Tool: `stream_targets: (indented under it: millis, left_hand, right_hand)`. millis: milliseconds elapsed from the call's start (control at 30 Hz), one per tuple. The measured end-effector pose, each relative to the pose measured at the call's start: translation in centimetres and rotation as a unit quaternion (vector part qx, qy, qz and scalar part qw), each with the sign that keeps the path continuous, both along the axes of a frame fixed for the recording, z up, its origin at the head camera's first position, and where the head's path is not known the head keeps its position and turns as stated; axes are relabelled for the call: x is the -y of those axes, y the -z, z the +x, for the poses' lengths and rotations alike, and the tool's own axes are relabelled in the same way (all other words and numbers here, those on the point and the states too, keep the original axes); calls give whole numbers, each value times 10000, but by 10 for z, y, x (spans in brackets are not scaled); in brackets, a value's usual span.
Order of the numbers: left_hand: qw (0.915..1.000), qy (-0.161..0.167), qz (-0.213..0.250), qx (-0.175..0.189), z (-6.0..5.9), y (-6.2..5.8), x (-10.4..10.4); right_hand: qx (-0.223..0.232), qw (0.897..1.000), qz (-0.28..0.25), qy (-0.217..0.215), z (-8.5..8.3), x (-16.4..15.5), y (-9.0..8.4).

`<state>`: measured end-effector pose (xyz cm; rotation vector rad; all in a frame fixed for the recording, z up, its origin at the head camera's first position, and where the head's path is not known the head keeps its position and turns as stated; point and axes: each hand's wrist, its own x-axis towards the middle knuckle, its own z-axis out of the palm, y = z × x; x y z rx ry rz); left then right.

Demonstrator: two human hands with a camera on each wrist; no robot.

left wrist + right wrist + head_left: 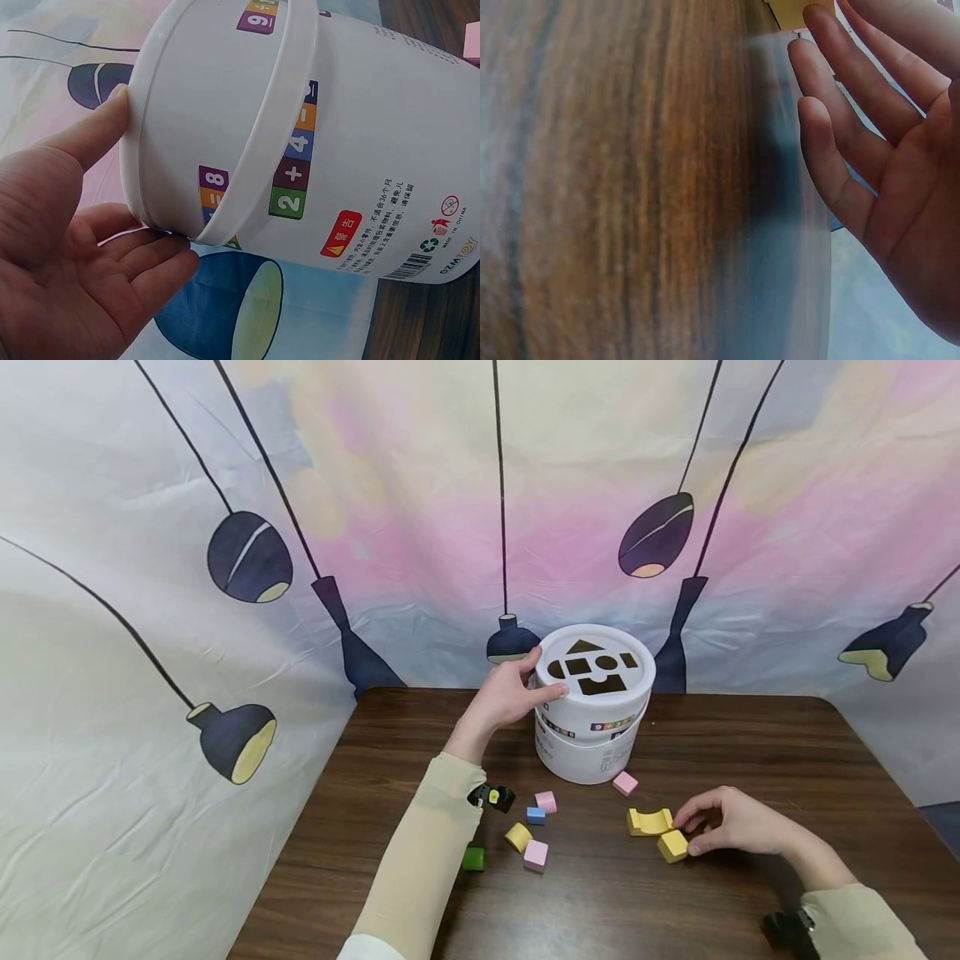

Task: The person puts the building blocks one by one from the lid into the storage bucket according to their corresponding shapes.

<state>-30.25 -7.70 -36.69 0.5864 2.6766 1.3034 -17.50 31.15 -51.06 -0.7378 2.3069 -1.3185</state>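
Observation:
A white bucket [592, 743] with a shape-cutout lid [596, 668] stands at the back middle of the brown table [750, 752]. My left hand [546, 674] grips the lid's left rim, thumb in front and fingers behind. In the left wrist view the left hand [150, 180] spans the rim of the bucket [322, 127]. My right hand [686, 835] pinches a small yellow block [672, 846] lying on the table, beside a yellow arch block [649, 821]. The right wrist view shows the right hand [870, 150] with a yellow block [799, 9] at its fingertips.
Loose blocks lie in front of the bucket: pink ones [625, 783] [545, 802] [536, 855], a blue one [536, 815], a yellow cylinder [517, 837] and a green one [472, 858]. A printed cloth backdrop [225, 568] surrounds the table.

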Motion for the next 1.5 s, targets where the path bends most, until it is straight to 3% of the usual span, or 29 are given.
stream_targets:
  millis: [300,700,1167,1500]
  left_hand:
    - [9999,-3,79,78,1,-2,0]
    - [9999,8,94,60,1,-1,0]
    - [10000,44,59,12,0,0,0]
    - [10000,14,20,-13,0,1,0]
  right_hand:
    - [-84,10000,20,-32,0,1,0]
    - [-70,9990,420,122,1,1,-2]
    - [-389,9981,476,51,2,2,-5]
    - [-380,9978,525,120,2,-2,-7]
